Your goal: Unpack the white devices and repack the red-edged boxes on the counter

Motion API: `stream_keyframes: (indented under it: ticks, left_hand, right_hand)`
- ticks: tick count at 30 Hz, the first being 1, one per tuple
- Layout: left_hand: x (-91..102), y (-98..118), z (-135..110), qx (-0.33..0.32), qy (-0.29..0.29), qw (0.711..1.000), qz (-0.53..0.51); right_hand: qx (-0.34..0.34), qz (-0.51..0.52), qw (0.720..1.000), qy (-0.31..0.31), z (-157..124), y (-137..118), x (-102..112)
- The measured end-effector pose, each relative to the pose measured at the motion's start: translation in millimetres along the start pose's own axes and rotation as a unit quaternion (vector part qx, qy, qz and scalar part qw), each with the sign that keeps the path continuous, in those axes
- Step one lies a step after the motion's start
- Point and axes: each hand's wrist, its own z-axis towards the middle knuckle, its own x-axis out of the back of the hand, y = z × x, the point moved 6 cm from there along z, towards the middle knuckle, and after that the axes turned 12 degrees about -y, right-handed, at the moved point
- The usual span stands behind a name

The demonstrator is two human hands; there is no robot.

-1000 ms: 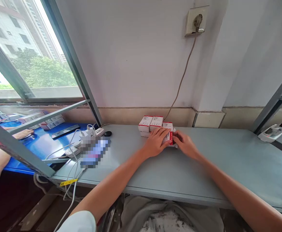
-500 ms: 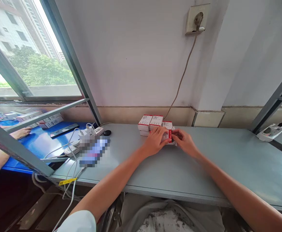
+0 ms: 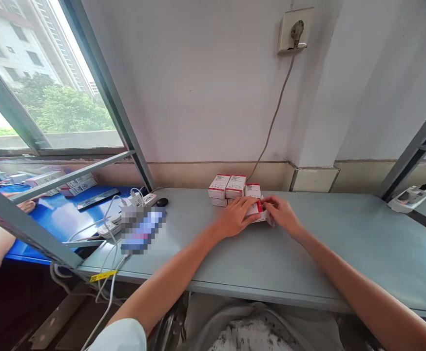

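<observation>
Head view: the left hand (image 3: 235, 217) and right hand (image 3: 282, 213) pinch a red-and-white carton (image 3: 257, 210) between them on the grey desk (image 3: 348, 243), just beside stacked cartons (image 3: 227, 187), which a slip could knock over.

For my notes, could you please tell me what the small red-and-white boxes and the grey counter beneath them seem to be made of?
The boxes look like printed paperboard: crisp folded edges, matte face. The counter looks like painted metal, possibly laminate: smooth, with a soft sheen.
</observation>
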Motion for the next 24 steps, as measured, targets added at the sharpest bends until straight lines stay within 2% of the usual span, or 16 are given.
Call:
stream_keyframes:
  ticks: [5,10,15,24]
  left_hand:
    - [-2.0,-6,0,0.026,-0.001,0.999,0.037]
    - [-4.8,-12,0,0.069,-0.001,0.996,0.054]
    - [-5.3,-12,0,0.064,0.003,0.997,0.052]
    - [-5.8,-16,-1,0.057,0.006,0.998,0.035]
  right_hand:
    - [-0.035,0.019,0.999,-0.014,3,9,-2]
    - [-0.053,0.046,0.996,-0.060,5,16,-6]
    - [-0.031,0.055,0.995,-0.084,6,15,-8]
    - [-0.047,0.059,0.992,-0.097,1,14,-7]
